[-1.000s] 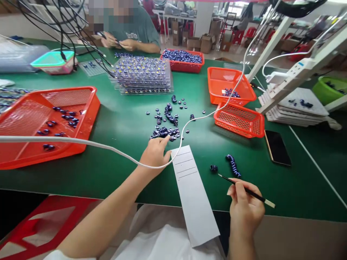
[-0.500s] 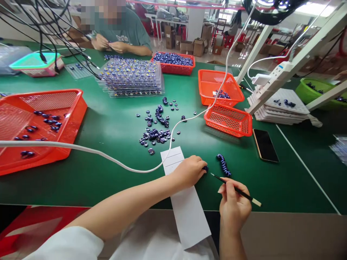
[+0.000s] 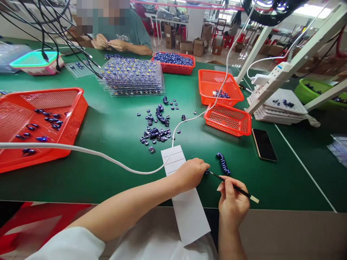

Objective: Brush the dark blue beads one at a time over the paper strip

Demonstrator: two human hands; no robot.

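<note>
My left hand (image 3: 191,174) is closed, its fingertips pinching a small cluster of dark blue shiny pieces (image 3: 207,171) just above the green tabletop or on it; I cannot tell which. In my right hand (image 3: 234,196) is a thin black stick tool with a pale end (image 3: 238,189), held like a pen. Its fine tip meets the cluster at my left fingertips. A curved row of dark blue pieces (image 3: 223,164) lies beyond my right hand. Under my left wrist is a white paper strip with ruled lines (image 3: 191,213). Loose dark blue pieces (image 3: 155,134) form a pile farther forward.
A white cable (image 3: 130,168) crosses in front of me. Red baskets (image 3: 78,108) stand left and right (image 3: 227,122). A phone (image 3: 264,144) lies at right. Stacked clear trays (image 3: 132,79) hold many pieces. A co-worker (image 3: 121,32) sits across the table (image 3: 114,119).
My left hand has moved from the loose pile rightward to the small cluster and pinched it. The tool in my right hand now reaches that cluster. The view has shifted to the right.
</note>
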